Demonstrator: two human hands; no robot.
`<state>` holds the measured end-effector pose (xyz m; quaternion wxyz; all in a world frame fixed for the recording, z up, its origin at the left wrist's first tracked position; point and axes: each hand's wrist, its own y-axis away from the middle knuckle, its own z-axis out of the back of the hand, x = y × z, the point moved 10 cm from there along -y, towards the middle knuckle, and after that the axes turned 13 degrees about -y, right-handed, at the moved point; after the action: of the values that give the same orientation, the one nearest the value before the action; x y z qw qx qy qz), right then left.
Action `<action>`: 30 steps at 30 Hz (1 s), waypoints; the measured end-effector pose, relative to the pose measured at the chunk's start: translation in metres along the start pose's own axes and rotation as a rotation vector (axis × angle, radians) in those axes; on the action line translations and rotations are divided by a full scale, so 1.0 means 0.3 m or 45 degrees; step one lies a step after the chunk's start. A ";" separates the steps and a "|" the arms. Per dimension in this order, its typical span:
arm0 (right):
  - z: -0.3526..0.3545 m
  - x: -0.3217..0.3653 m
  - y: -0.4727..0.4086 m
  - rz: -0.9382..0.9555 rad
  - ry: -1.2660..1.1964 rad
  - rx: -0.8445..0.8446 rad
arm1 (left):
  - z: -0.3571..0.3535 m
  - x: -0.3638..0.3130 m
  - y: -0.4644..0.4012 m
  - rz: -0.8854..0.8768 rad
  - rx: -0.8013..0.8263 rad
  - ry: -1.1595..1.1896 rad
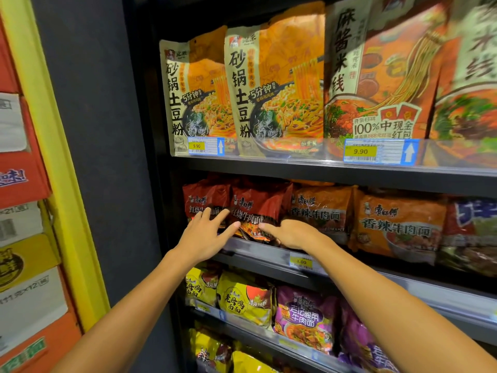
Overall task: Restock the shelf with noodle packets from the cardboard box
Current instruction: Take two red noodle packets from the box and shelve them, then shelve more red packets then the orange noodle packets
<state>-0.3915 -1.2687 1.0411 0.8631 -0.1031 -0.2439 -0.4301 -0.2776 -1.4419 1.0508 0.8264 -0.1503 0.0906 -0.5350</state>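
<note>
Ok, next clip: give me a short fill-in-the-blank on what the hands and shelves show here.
1. Both hands, left hand and right hand, reach the ____ red noodle packets on the second shelf.
2. The orange noodle packets sit to the ____ of the red ones.
3. The yellow price tag below the right hand reads ____.
4. On the shelf below, yellow packets sit beside ____ packets.

Missing: dark; right; 3.00; purple
</note>
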 end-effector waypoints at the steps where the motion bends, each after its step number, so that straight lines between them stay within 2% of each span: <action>1: 0.009 -0.008 0.010 0.004 -0.012 -0.011 | 0.008 0.005 0.010 0.002 -0.023 0.018; 10: 0.123 -0.025 0.133 0.191 -0.047 -0.256 | 0.070 -0.029 0.134 -0.115 -0.141 0.049; 18: 0.177 -0.076 0.397 0.403 0.127 -0.395 | 0.160 -0.181 0.227 -0.334 -0.186 -0.010; 25: 0.198 -0.193 0.654 0.401 0.166 -0.479 | 0.187 -0.404 0.320 -0.648 -0.201 0.063; 30: 0.143 -0.324 0.880 0.242 0.131 -0.537 | 0.149 -0.596 0.429 -0.896 -0.177 0.144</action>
<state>-0.2462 -1.0241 1.0368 0.8703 -0.2816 -0.0935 -0.3930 -0.2269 -1.2230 1.0463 0.5733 -0.1983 0.1152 -0.7866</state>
